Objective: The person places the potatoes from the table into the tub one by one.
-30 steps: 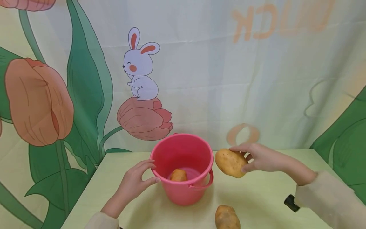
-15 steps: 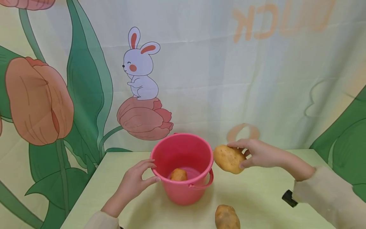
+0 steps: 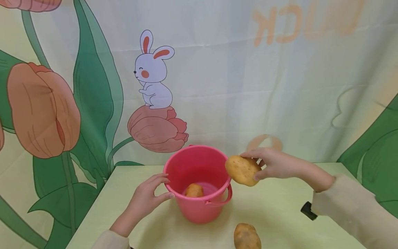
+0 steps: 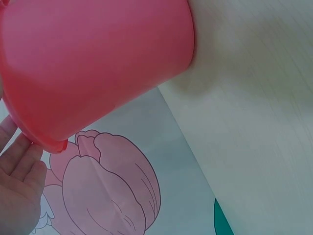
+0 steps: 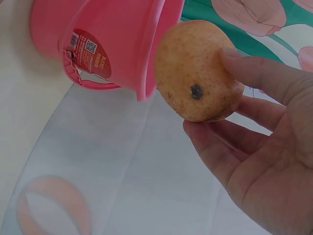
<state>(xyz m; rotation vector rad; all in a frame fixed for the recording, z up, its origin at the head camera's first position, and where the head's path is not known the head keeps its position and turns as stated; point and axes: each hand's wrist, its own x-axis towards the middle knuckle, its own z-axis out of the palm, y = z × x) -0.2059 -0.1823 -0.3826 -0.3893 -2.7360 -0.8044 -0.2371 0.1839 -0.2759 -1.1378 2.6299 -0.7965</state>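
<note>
A pink bucket (image 3: 203, 211) stands upright on the table, with one potato (image 3: 194, 190) at its bottom. My left hand (image 3: 146, 195) holds the bucket's left rim, fingertips over the edge and thumb at the near side. In the left wrist view, fingers (image 4: 22, 159) meet the rim from below. My right hand (image 3: 276, 164) grips a second potato (image 3: 242, 170) between thumb and fingers, overlapping the bucket's right rim in the head view. A dark spot marks this potato (image 5: 195, 68) in the right wrist view. Another potato (image 3: 247, 237) lies on the table near the front.
The bucket's handle (image 3: 229, 193) hangs down on the right side. A pale green table (image 3: 298, 214) carries everything. Behind it hangs a printed cloth (image 3: 217, 86) with tulips and a rabbit. A black band (image 3: 309, 211) shows by the right sleeve.
My right hand has moved left and slightly up with its potato, from beside the bucket to its right rim. The left hand, bucket and other potatoes have stayed put.
</note>
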